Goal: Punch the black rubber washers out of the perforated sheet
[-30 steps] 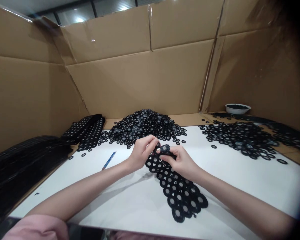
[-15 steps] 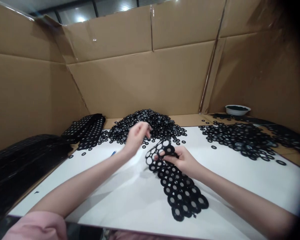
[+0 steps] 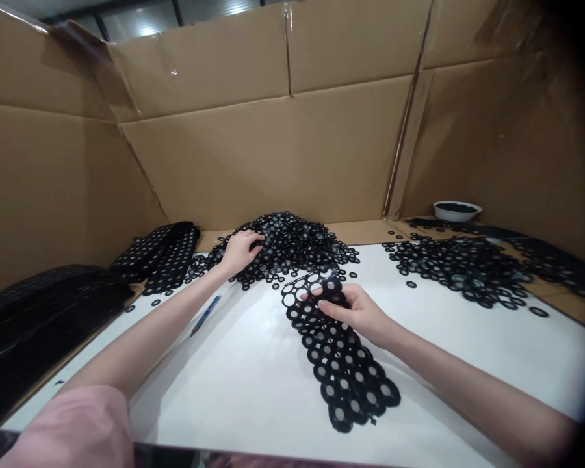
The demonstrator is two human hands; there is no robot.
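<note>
A long black rubber sheet [image 3: 344, 367] punched full of round holes lies on the white table top [image 3: 234, 390], running from the centre toward me. My right hand [image 3: 358, 312] is closed on its far end, thumb on top. My left hand [image 3: 238, 250] reaches out to the big heap of loose black rings [image 3: 292, 244] at the back centre, its fingers curled down onto the heap's left side. What the left fingers hold, if anything, is hidden.
A second spread of black rings [image 3: 461, 266] lies at the right, with a white bowl [image 3: 457, 210] behind it. Stacks of punched black sheets [image 3: 160, 250] sit at the left, a larger black stack [image 3: 34, 312] nearer me. A blue pen [image 3: 205, 315] lies by my left forearm. Cardboard walls [image 3: 273, 149] enclose the table.
My left hand left the sheet's far end and moved away to the back left, onto the ring heap. My right hand kept its hold on the sheet.
</note>
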